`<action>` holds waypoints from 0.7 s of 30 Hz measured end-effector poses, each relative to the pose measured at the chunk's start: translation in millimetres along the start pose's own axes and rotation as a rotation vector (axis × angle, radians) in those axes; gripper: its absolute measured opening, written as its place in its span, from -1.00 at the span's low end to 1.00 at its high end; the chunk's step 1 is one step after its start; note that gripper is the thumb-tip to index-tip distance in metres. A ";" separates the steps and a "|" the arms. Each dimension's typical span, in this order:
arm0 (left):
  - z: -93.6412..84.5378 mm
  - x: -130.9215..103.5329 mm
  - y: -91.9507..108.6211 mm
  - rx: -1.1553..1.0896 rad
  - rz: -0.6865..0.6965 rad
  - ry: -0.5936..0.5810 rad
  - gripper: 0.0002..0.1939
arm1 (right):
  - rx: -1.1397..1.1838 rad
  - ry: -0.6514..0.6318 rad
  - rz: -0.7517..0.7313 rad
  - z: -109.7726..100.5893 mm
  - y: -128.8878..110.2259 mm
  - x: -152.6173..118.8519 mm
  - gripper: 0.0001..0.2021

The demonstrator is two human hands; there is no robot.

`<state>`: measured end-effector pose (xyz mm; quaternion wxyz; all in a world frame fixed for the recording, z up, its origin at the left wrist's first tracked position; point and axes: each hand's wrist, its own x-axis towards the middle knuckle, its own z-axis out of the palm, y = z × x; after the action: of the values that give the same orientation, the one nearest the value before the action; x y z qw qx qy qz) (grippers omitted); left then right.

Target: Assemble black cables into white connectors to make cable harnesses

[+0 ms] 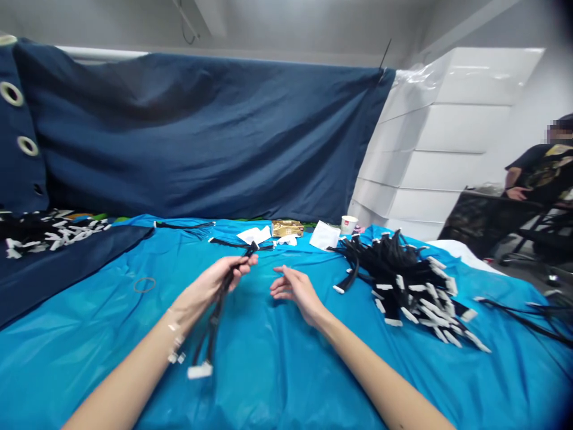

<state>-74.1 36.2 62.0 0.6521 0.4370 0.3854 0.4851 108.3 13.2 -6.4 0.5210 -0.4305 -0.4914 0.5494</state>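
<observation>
One black cable bundle (pixel 216 307) clasped in left grip (pixel 219 276); right grip (pixel 299 291) unclenched, fingers slightly bent.

Left hand (pixel 230 272) holds black cable bundle (pixel 216 313) over blue sheet (pixel 255 370); right hand (pixel 301 292) near, fingers (pixel 283 288) extended; cable pile (pixel 398 269) rightward.

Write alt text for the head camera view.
A person's left hand holds a bundle of black, white-tipped cables over a blue sheet; the right hand is open and empty. A larger pile of similar cables lies at right, and a navy curtain hangs behind.
</observation>
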 end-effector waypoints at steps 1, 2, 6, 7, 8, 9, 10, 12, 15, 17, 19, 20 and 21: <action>7.8 -2.0 -9.0 0.026 -0.105 -0.047 -0.90 | 0.083 -0.018 0.068 0.2 0.1 -0.3 -0.52; 15.3 -4.2 -18.5 0.038 -0.171 -0.075 -0.91 | 0.126 -0.024 0.115 0.2 0.6 -0.5 -0.51; 36.6 -14.3 -54.2 0.105 -0.275 -0.163 -0.88 | -0.091 0.035 0.077 -2.4 5.8 1.7 -0.51; 39.3 -17.2 -60.3 0.090 -0.271 -0.205 -0.80 | -0.147 0.058 0.050 -3.6 7.5 3.1 -0.52; 41.0 -20.1 -64.5 0.086 -0.263 -0.244 -0.72 | -0.183 0.080 0.024 -5.1 9.1 4.8 -0.54; 41.7 -22.9 -66.7 0.099 -0.257 -0.281 -0.66 | -0.198 0.105 0.003 -6.7 10.6 6.6 -0.55; 41.6 -25.2 -67.0 0.128 -0.249 -0.317 -0.64 | -0.201 0.130 -0.012 -8.3 11.9 8.3 -0.56; 39.0 -27.4 -62.9 0.229 -0.226 -0.391 -0.64 | -0.202 0.161 -0.032 -11.3 13.9 11.1 -0.58; 31.1 -22.1 -53.4 0.395 -0.218 -0.415 -0.61 | -0.157 0.128 -0.008 -13.7 14.9 11.7 -0.63; 24.9 -13.7 -50.7 0.475 -0.205 -0.289 -0.56 | -0.107 0.066 0.012 -12.8 13.9 9.4 -0.62; 19.4 -4.5 -52.4 0.565 -0.124 -0.147 -0.55 | -0.059 -0.003 0.018 -9.9 11.8 5.4 -0.60; 17.2 -0.4 -54.4 0.582 -0.072 -0.108 -0.55 | -0.040 -0.035 0.018 -8.0 10.6 3.2 -0.59; 15.6 2.9 -56.8 0.580 -0.022 -0.082 -0.54 | -0.024 -0.062 0.017 -6.0 9.6 1.1 -0.58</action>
<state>-42.1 27.6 13.1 0.5202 0.6201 0.4861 0.3296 112.7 15.0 -16.6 0.4955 -0.4236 -0.5104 0.5608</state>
